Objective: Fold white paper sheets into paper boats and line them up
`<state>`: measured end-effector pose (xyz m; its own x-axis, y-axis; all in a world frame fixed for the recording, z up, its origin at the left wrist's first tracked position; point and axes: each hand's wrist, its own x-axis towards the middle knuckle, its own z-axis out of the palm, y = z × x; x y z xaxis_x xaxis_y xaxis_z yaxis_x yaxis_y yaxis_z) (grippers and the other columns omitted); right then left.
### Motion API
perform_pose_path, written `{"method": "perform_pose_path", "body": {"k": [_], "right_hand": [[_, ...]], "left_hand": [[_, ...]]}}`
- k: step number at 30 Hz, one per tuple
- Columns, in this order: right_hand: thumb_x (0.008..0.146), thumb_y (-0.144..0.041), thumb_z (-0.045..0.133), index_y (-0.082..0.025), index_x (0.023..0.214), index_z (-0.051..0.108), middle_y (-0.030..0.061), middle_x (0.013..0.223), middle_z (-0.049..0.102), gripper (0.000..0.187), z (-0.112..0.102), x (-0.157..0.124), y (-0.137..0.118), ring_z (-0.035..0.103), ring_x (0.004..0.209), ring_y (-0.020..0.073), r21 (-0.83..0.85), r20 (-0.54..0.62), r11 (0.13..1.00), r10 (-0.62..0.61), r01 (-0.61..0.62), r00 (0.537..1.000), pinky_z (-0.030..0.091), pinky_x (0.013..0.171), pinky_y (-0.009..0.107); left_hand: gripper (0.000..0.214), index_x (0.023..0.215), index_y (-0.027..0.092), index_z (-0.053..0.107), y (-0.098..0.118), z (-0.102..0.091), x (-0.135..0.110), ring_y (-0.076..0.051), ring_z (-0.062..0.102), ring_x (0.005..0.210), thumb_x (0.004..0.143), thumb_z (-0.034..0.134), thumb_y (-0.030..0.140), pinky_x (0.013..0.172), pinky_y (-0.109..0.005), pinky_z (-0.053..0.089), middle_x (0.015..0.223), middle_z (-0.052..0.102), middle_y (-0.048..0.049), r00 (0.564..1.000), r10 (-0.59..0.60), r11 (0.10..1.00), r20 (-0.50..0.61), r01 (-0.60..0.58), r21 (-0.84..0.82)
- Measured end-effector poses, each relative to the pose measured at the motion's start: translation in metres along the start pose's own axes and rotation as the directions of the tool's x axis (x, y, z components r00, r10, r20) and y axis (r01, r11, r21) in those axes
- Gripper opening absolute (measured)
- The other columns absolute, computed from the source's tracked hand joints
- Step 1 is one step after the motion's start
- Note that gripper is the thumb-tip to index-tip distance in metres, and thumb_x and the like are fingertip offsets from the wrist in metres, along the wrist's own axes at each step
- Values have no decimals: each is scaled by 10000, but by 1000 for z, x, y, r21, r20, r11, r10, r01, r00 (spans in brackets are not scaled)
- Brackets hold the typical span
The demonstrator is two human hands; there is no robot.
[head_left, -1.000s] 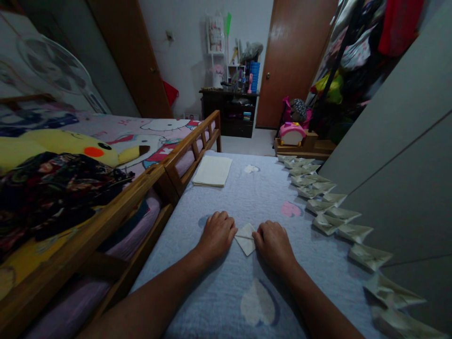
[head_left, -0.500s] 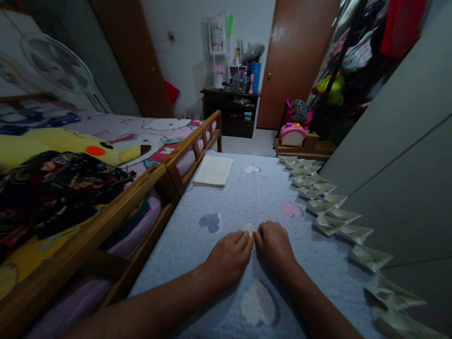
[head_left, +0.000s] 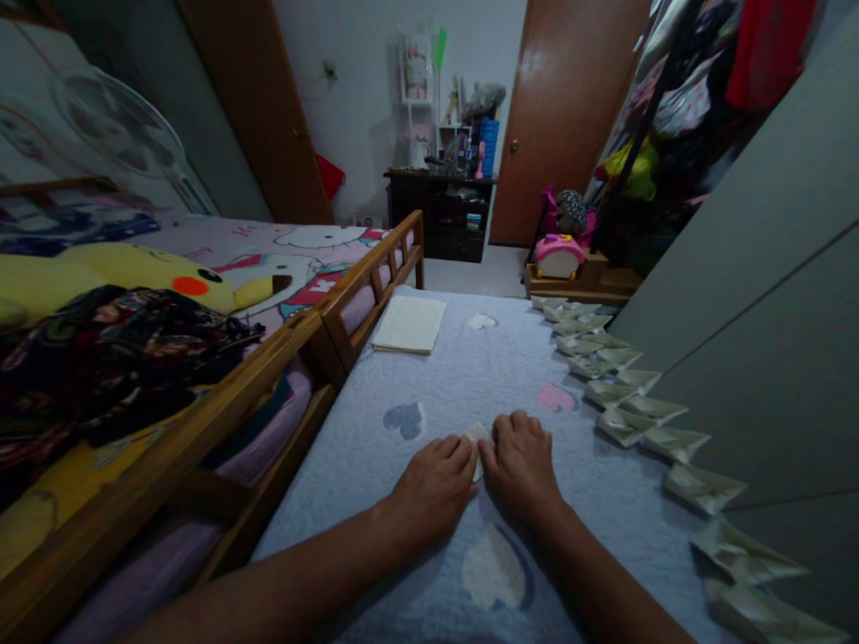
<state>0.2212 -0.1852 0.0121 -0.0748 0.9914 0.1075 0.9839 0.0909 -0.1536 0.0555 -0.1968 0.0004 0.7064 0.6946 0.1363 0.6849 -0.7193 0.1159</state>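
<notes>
A small piece of folded paper lies on the light blue bedspread, mostly covered by my two hands. My left hand is closed over its left side, fingers bunched together and pressing it down. From the other side my right hand grips the right edge, its thumb side against the paper and its other fingers curled. The paper's upper corner shows between the fingertips; the rest is hidden. Several folded paper boats stand in an overlapping row along the right edge of the bed. A stack of paper sheets rests farther off, ahead and left.
A wooden bed rail runs along the left, with a yellow plush toy and dark patterned cloth behind it. Pale cabinet doors border the right side. A dark low cabinet stands by the far wall.
My right hand has shifted slightly up, its fingers a little more raised. A bit more of the folded paper shows between the hands. The boats and stack stay put.
</notes>
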Motion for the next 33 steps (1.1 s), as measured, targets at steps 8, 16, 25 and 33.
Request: {"method": "perform_pose_path", "body": {"k": [8,16,25,33], "right_hand": [[907,-285,568,-234,997,589,80,1031,565,105,1,-2,13,489,977,272,62,12,998,-14,13,1000,322,828,385],[893,-189,549,-243,1072,582,74,1086,578,190,4,-4,29,486,1004,269,117,30,992,-54,50,998,317,855,391],[929,-327,546,-206,860,602,73,957,578,150,-1,1,22,497,933,257,168,12,984,-59,56,998,320,815,377],[832,-249,633,-206,789,568,56,906,590,88,10,2,15,494,900,242,307,-24,949,-64,69,998,327,775,349]], "left_hand": [[421,1318,90,539,3,-7,0,-296,569,1136,954,554,301,932,-426,498,1266,622,-154,997,-42,999,70,39,38],[469,1346,49,520,5,-1,-3,-318,570,1140,953,550,305,935,-428,496,1278,607,-208,997,-58,994,53,53,99],[450,1310,74,538,6,-4,-5,-307,586,1075,909,597,270,907,-439,517,1209,630,-184,997,-78,996,-26,79,43],[125,993,169,626,-7,-6,3,-262,631,884,926,559,250,794,-435,555,934,668,-81,972,-185,977,-142,166,-136]]}}
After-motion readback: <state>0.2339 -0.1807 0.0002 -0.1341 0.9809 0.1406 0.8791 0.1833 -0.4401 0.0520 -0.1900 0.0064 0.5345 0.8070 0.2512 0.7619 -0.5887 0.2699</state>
